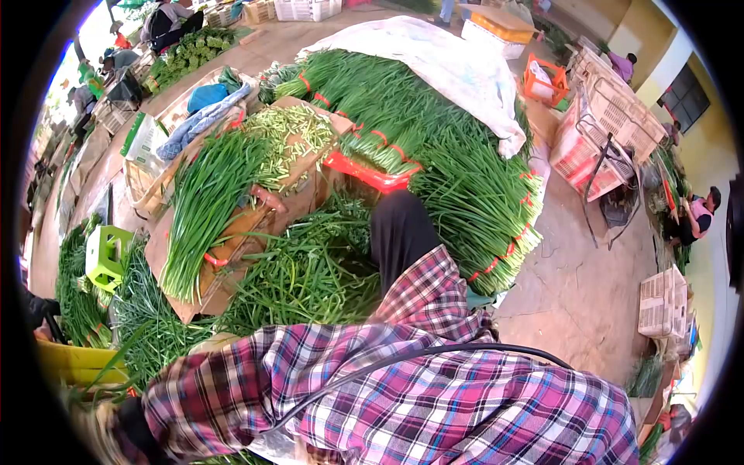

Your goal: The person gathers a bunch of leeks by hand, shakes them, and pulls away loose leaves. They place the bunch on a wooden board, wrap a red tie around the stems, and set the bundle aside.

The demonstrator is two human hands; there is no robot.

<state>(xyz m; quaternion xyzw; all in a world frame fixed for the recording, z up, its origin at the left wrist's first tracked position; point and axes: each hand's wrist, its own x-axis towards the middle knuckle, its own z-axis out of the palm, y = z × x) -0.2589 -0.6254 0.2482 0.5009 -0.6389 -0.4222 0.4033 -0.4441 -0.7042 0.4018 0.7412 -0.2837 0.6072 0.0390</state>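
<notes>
My left arm in a plaid sleeve [209, 387] reaches to the lower left, past a dark cuff [136, 428]. My left hand [99, 434] is blurred at the dark picture edge, near loose green leaves and a yellow edge [81, 364]; I cannot make out its fingers. My right hand does not show; plaid cloth [426, 291] lies by my dark-trousered knee [399, 232]. Before me is a heap of loose long green leaves [310, 271]. A bunch of garlic chives [209, 205] with a red band [215, 260] lies on a brown board [174, 291].
Banded chive bundles [496, 201] are stacked ahead beneath a white sheet [434, 54]. Cut stem pieces [291, 139] lie on the board. At left stand a green stool [108, 256] and a crate [139, 186]; crates [589, 147] stand right. A person in pink [701, 213] is at far right.
</notes>
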